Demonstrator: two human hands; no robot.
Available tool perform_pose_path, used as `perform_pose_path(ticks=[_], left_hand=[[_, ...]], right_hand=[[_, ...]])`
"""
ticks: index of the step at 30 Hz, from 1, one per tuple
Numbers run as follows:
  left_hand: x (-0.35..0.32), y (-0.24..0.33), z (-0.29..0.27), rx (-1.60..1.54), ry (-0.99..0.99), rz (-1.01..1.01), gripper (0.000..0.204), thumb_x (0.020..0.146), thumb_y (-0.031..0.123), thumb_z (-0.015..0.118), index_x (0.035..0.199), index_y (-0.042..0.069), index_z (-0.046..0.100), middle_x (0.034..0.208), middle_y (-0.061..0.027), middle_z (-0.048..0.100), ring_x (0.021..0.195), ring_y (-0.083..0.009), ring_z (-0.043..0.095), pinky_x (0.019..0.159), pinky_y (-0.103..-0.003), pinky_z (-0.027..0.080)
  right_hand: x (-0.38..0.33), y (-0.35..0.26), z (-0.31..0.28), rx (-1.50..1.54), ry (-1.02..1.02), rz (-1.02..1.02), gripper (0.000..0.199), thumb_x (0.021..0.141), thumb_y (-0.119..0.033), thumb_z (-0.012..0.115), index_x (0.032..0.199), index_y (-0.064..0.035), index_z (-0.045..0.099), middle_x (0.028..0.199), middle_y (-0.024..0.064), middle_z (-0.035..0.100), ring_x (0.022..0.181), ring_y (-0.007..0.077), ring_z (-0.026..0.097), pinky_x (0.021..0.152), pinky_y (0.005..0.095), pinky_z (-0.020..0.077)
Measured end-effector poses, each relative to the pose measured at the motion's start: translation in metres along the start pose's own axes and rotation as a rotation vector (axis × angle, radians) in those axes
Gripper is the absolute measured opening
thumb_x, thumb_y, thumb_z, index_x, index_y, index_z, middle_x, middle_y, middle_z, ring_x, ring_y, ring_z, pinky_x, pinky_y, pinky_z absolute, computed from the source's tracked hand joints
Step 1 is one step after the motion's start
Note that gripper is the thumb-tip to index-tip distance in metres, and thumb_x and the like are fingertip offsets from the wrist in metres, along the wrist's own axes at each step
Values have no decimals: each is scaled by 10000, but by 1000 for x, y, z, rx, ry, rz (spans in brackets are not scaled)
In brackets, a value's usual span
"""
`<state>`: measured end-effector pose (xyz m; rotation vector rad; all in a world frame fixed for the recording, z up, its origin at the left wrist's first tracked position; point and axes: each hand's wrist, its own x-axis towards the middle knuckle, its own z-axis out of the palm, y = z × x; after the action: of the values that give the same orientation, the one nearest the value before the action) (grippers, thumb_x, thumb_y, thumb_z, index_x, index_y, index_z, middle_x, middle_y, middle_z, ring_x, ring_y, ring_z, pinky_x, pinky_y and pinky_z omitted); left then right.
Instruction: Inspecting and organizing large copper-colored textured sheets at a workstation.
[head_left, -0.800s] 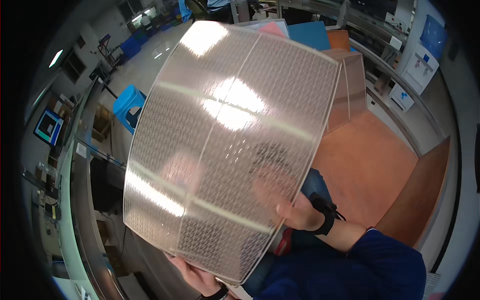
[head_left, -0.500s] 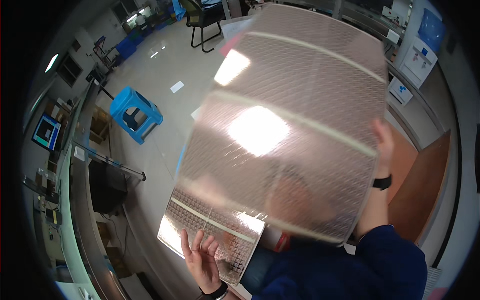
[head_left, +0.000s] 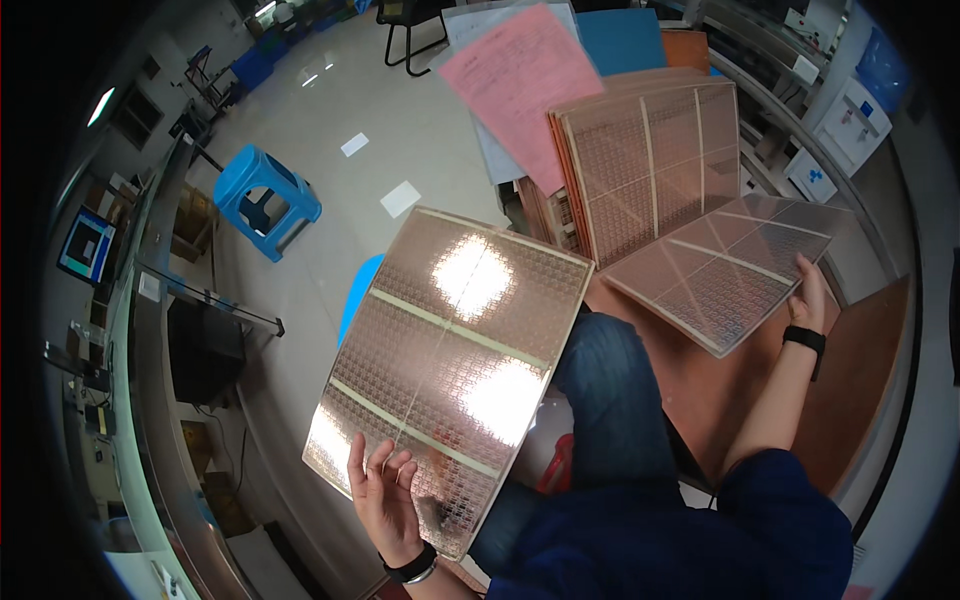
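A copper-coloured circuit board panel (head_left: 480, 395), with a fine repeated pattern and pale strips, lies tilted over my lap. Bright reflections show on its face. My left hand (head_left: 388, 505) is at its lower part, fingers apart and slightly bent in front of the surface, gripping nothing that I can see. Over to the right, my right hand (head_left: 808, 298) holds a second circuit board panel (head_left: 725, 275) by its right edge, tilted low over the brown board. Behind that one, several similar panels (head_left: 650, 165) stand upright in a stack.
Pink paper (head_left: 520, 85) and a blue sheet (head_left: 620, 40) lie beside the stack. A brown board (head_left: 845, 365) forms a wall at the right. A blue stool (head_left: 265, 200) stands on the floor; a long bench (head_left: 130, 400) runs along the left. Something red (head_left: 558, 465) is by my leg.
My right hand has carried its panel from in front of me down to the right, uncovering the lap panel and the stack. My left hand has barely moved.
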<state>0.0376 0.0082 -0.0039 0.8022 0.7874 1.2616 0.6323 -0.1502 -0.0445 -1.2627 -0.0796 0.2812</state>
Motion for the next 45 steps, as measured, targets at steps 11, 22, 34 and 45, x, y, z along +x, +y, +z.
perform_pose_path(ticks=[11, 22, 34, 45], left_hand=[[9, -8, -16, -2, 54, -39, 481, 894, 163, 526, 1323, 35, 350, 1133, -130, 547, 948, -212, 569, 803, -303, 504], [-3, 2, -43, 27, 231, -2, 371, 905, 132, 507, 1239, -2, 416, 1083, -163, 563, 913, -223, 592, 788, -307, 515], [-26, -12, -136, 431, 900, 236, 288, 903, 96, 496, 1182, 23, 491, 1158, -85, 512, 1060, -157, 471, 896, -282, 368], [-45, -39, -153, 286, 748, -174, 148, 840, 110, 619, 933, 13, 558, 651, 11, 547, 537, -59, 489, 494, -198, 390]], right_hand=[[7, 93, 155, -310, -481, -134, 769, 903, -487, 427, 1430, -61, 65, 1465, 181, 143, 1350, 347, 153, 1020, 420, 297], [-37, 233, 248, -1051, -484, -619, 1095, 714, -298, 742, 1422, -119, -74, 1394, 377, -37, 1286, 548, 5, 1055, 546, 143], [-46, 185, 226, -615, -763, -285, 490, 903, -225, 533, 1305, 19, 398, 1215, 183, 521, 1064, 222, 547, 860, 292, 453], [-92, 173, 209, -748, -1054, -288, 314, 888, -109, 540, 1177, 14, 551, 1054, 111, 592, 896, 142, 584, 781, 261, 473]])
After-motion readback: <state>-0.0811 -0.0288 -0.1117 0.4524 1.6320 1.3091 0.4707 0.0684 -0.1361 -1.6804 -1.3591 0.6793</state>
